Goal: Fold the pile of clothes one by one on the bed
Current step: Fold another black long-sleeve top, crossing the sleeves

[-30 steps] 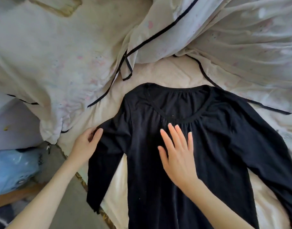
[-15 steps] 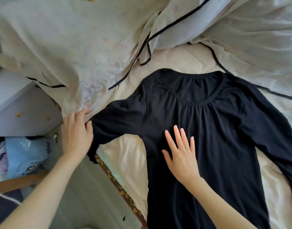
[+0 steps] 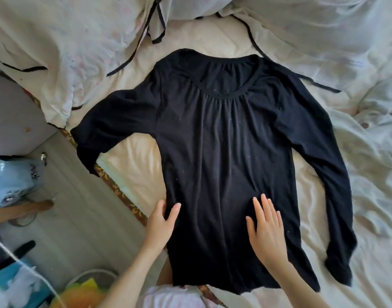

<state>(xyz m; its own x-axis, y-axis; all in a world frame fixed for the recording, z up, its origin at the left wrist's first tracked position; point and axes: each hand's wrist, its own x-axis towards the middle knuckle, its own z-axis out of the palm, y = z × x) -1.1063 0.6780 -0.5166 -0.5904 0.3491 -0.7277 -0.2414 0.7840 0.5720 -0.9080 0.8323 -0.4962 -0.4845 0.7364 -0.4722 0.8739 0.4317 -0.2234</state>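
Note:
A black long-sleeved top (image 3: 223, 141) lies flat on the bed sheet (image 3: 132, 161), neckline away from me and hem at the near edge. Its left sleeve (image 3: 106, 121) stretches out to the bed's left edge, and the cuff hangs over. The right sleeve (image 3: 328, 174) runs down the right side. My left hand (image 3: 161, 223) is at the top's left side seam near the hem, thumb on the fabric, pinching the edge. My right hand (image 3: 266, 227) lies flat on the lower front, fingers straight.
A rumpled white duvet with black trim (image 3: 79, 41) is heaped across the far side and right of the bed. The bed's patterned edge (image 3: 124, 196) runs diagonally at left, with floor (image 3: 75, 207) beyond. There, a blue bag (image 3: 10, 181) and a yellow-orange item (image 3: 84, 292) lie.
My left hand let go of the left sleeve, which now lies spread outward, and moved down to the side seam. My right hand slid from the chest toward the hem.

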